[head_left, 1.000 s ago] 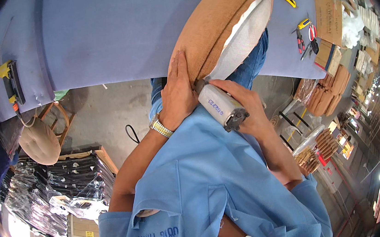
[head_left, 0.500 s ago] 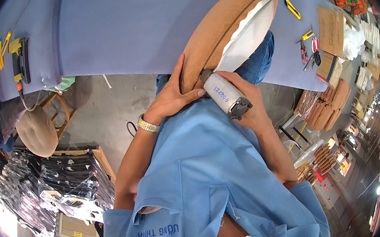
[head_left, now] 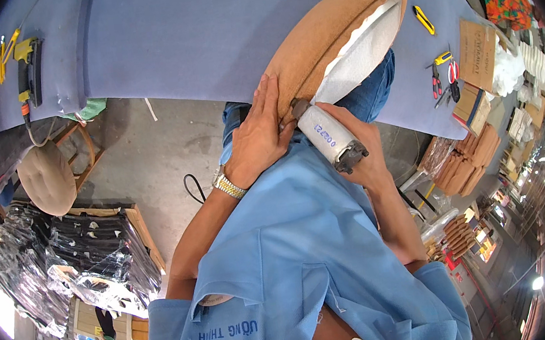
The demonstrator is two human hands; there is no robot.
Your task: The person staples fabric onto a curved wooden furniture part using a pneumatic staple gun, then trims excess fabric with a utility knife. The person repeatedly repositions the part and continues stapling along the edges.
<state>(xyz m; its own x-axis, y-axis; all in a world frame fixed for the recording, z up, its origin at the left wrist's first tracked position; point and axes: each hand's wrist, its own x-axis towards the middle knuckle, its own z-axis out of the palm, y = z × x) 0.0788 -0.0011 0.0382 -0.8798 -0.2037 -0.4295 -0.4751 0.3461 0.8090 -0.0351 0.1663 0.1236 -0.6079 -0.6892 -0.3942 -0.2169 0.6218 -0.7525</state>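
A cushion point(head_left: 332, 37) leans off the bench point(head_left: 192, 39) edge toward the person. The left hand point(head_left: 257, 138) lies on its left side; the right hand point(head_left: 358, 151), just right, holds a stapler point(head_left: 329, 137) against it. Scissors point(head_left: 452, 78) lie farther right on the bench.

Tool point(head_left: 330, 138) nose hidden behind cushion point(head_left: 325, 38) edge; right hand point(head_left: 364, 154) fingers behind tool.

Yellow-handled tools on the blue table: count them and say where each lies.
4: a yellow power tool and yellow pencils at the table's left end, a yellow utility knife right of the brown cushion, and yellow-handled pliers below it. More may be hidden.
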